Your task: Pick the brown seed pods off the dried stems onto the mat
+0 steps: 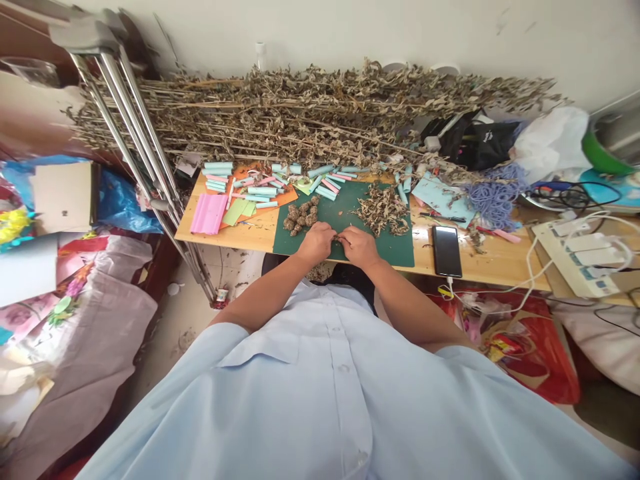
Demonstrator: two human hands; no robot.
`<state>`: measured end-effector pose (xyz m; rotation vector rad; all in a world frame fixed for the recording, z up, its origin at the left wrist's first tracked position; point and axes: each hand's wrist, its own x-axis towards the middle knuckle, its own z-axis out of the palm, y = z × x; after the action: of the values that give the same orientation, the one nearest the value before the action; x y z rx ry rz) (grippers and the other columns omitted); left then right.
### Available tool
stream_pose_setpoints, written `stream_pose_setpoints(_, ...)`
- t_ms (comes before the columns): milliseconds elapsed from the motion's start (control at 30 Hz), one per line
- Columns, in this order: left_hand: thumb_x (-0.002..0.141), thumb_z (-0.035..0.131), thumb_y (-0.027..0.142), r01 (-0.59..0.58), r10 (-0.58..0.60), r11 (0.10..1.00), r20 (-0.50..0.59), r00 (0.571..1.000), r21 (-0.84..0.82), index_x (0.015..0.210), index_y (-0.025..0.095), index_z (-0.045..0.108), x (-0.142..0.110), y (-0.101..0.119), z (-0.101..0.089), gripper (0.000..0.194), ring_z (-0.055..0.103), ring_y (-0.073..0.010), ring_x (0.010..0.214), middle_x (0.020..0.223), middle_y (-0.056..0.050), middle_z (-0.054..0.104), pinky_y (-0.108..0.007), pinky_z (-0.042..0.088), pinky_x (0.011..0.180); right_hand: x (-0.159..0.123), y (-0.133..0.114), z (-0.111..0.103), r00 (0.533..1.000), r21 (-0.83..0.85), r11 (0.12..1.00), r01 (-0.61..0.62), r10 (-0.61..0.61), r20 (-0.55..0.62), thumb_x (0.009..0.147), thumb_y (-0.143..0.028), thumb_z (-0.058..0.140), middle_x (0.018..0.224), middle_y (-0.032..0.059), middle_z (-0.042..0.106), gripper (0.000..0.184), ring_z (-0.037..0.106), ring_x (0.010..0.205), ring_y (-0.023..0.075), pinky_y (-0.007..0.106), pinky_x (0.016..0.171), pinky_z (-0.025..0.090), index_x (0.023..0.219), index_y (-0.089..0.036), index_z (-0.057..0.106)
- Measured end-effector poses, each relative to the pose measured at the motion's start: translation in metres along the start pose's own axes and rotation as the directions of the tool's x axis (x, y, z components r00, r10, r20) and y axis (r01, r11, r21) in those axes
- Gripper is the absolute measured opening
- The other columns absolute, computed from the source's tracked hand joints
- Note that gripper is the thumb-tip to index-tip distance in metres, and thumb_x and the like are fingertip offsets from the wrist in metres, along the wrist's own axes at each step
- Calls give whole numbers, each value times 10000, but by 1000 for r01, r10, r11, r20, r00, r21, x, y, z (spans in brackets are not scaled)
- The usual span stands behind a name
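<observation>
My left hand (317,244) and my right hand (361,247) meet over the front edge of a green cutting mat (345,200). The fingers of both are pinched together on a small bit of dried leaf (337,238), mostly hidden by the fingertips. Just behind my left hand sits a cluster of rolled brown leaf balls (300,216). A loose heap of dried leaves (384,211) lies on the mat beyond my right hand.
Long dried plant stalks (300,113) span the back of the wooden table (187,227). Rolled paper tubes (263,191) and pink paper (209,213) lie left. On the right are a phone (447,251), purple yarn (497,197) and a power strip (575,257). Metal crutches (135,127) lean at left.
</observation>
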<state>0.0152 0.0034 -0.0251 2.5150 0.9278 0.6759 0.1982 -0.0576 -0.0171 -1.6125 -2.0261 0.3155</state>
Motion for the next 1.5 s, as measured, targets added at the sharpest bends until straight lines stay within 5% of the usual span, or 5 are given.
stream_pose_setpoints(500,967,409,164,6,-6,1000,-4,1000,3,973,147,734,-1,1,0,325,576,-244,958,944,-128,654,-404,477,912,0,-2,-1,1000,-9,1000,-14,14,3,958,-174,465,998,106,672,231,618,952,242,344,878,503,954,-196,695)
stream_pose_setpoints(1133,976,389,153,9,-7,999,-45,999,35,907,148,714,-3,2,0,331,550,-253,917,925,-139,630,-416,461,873,2,7,8,979,110,992,-61,81,-188,967,-223,500,999,92,716,250,663,965,243,375,888,551,1011,-221,746)
stream_pose_setpoints(1500,984,389,173,-7,8,998,-25,1000,58,906,146,704,-3,5,-3,326,565,-255,935,920,-135,632,-423,477,900,-3,-8,-1,1000,-41,999,-11,12,11,979,-256,528,1146,105,682,349,619,1048,266,361,877,526,1285,-226,692)
